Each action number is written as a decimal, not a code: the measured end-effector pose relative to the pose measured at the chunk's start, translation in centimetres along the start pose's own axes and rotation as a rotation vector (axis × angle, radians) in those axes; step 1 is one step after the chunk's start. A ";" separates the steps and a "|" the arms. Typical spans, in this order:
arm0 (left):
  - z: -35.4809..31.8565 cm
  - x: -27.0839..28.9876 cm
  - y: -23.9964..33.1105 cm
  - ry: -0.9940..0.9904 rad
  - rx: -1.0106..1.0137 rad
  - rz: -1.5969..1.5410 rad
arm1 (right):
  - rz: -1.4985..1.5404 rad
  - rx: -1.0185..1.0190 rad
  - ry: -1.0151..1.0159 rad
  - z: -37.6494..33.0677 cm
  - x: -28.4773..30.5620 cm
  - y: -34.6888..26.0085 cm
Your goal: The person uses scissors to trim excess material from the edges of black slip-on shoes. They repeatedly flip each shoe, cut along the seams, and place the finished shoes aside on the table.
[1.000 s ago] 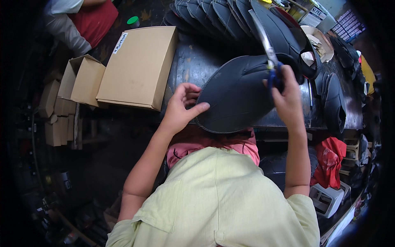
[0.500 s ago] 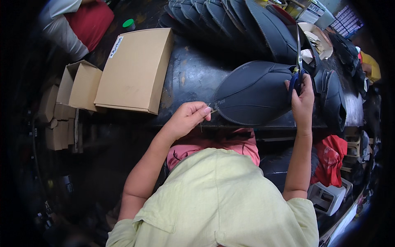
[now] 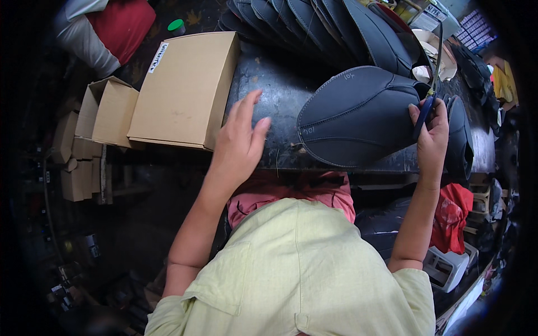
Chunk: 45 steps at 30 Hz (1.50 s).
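Note:
A black stitched piece (image 3: 353,120), rounded at its left end and shaped like a shoe upper, rests at the table's front edge with pale marks on it. My right hand (image 3: 432,131), at the piece's narrow right end, is closed round a pair of scissors (image 3: 427,112) with dark blue handles. Their blades point up and away from me. Whether those fingers also grip the black piece, I cannot tell. My left hand (image 3: 241,137) is empty, fingers apart, over the table between a cardboard box and the piece. A short thread end (image 3: 297,147) shows by the piece's left edge.
A closed cardboard box (image 3: 182,92) stands at left, beside a smaller open carton (image 3: 109,112). Several similar black pieces (image 3: 319,33) are stacked at the back, with more (image 3: 459,134) at right. Another person (image 3: 106,33) is at the far left.
My left hand has left the thread at the piece's edge, moved left and away from me, and opened. My right hand and the scissors have shifted right; the black piece has turned slightly.

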<state>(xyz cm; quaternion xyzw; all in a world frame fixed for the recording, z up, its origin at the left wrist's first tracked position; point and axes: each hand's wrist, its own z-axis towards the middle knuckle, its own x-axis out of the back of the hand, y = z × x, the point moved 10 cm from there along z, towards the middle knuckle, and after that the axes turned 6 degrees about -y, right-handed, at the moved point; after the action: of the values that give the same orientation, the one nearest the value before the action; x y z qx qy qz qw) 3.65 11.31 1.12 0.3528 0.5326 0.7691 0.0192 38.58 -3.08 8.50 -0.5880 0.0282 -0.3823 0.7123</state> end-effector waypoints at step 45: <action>-0.8 -2.2 -0.2 -0.281 0.030 0.268 | 0.355 -0.898 -1.044 -19.9 -15.6 5.6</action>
<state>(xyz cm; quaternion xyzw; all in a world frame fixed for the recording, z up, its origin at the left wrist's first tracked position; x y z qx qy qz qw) 4.75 9.83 -0.37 0.5245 0.4843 0.7001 -0.0145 20.68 -10.23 -8.76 -0.9175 -0.0665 0.1196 0.3734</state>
